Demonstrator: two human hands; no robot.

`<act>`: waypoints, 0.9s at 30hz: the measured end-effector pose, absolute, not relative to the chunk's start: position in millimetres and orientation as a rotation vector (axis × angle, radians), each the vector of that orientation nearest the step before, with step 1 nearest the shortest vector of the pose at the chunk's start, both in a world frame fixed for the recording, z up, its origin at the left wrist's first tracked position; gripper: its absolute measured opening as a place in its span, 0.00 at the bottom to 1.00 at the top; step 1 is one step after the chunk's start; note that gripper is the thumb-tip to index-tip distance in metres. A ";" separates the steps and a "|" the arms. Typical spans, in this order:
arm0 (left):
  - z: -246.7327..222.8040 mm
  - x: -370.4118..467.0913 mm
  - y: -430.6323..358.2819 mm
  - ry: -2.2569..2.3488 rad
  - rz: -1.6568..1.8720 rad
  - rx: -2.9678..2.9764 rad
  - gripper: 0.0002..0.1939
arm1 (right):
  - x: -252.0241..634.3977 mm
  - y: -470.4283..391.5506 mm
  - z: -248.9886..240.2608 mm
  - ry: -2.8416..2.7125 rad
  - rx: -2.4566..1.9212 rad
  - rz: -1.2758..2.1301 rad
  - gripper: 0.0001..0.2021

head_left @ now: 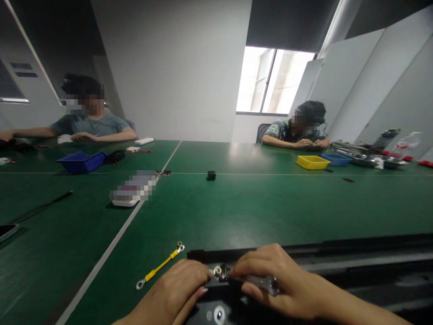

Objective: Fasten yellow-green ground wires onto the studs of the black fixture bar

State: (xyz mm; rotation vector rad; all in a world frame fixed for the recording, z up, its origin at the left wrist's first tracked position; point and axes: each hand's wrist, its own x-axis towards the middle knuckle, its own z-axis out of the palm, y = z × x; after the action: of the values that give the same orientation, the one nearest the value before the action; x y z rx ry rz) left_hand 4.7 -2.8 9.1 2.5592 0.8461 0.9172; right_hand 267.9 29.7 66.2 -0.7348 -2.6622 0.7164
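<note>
A small open-ended wrench [262, 283] lies in my right hand [280, 280], its fingers closed round the handle. The wrench head meets a brass-coloured nut [218, 271] at the near-left end of a long black metal frame [341, 257]. My left hand [176, 286] has its fingers closed beside that nut, pressing at the frame's end; what they pinch is hidden. Left of the frame, a short yellow wire [160, 268] with a ring terminal at each end lies on the green table [257, 212]. A loose brass nut [179, 244] rests by its upper terminal.
A white device [133, 189], a black cube [211, 175] and a blue bin [81, 162] stand farther back. At the right are a yellow bin [313, 162], a blue tray [338, 159] and metal trays [368, 160]. Two people sit across the table.
</note>
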 end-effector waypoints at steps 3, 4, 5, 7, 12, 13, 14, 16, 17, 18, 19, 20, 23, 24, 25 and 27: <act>10.7 4.2 -3.1 0.851 0.863 2.531 0.11 | 267.2 29.5 67.4 -2.649 -0.774 0.730 0.12; 11.1 4.1 -3.2 0.853 0.842 2.527 0.11 | 267.2 29.3 67.3 -2.643 -0.779 0.729 0.12; 11.3 4.1 -3.3 0.857 0.824 2.523 0.11 | 267.3 29.1 66.9 -2.637 -0.778 0.728 0.11; 11.2 4.1 -3.5 0.864 0.816 2.520 0.11 | 267.9 28.6 65.7 -2.622 -0.785 0.720 0.11; 8.3 4.9 -3.3 0.856 0.880 2.531 0.12 | 269.3 28.7 62.8 -2.602 -0.843 0.701 0.13; 7.9 5.0 -3.2 0.856 0.887 2.539 0.12 | 269.3 29.0 62.6 -2.602 -0.845 0.706 0.14; 7.7 5.0 -3.1 0.854 0.895 2.546 0.12 | 269.2 29.5 62.5 -2.601 -0.845 0.714 0.14; 8.1 4.8 -3.2 0.849 0.898 2.553 0.12 | 268.9 30.3 62.7 -2.596 -0.852 0.734 0.15; 8.5 4.7 -3.3 0.848 0.889 2.552 0.12 | 268.8 30.7 62.9 -2.591 -0.860 0.746 0.15; 8.7 4.6 -3.4 0.847 0.879 2.550 0.12 | 268.7 30.9 63.3 -2.585 -0.865 0.760 0.15; 8.8 4.5 -3.5 0.847 0.873 2.547 0.13 | 268.6 31.0 63.8 -2.581 -0.870 0.779 0.14; 8.6 4.5 -3.6 0.844 0.871 2.543 0.13 | 268.6 30.9 64.4 -2.580 -0.878 0.796 0.14; 6.9 4.4 -3.5 0.843 0.901 2.538 0.13 | 268.9 30.1 66.0 -2.595 -0.908 0.827 0.15; 6.2 4.4 -3.4 0.846 0.909 2.540 0.13 | 269.0 29.9 66.2 -2.601 -0.920 0.829 0.15; 5.6 4.4 -3.1 0.849 0.911 2.543 0.13 | 269.0 29.7 66.4 -2.604 -0.927 0.830 0.15; 5.0 4.5 -2.5 0.849 0.909 2.550 0.13 | 268.7 29.6 66.3 -2.604 -0.930 0.837 0.15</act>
State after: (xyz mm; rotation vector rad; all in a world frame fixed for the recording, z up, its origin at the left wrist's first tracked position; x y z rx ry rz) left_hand 4.5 -2.5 5.0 2.5498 0.8485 0.9087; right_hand 268.7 29.6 66.3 -0.9304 -2.6040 0.8373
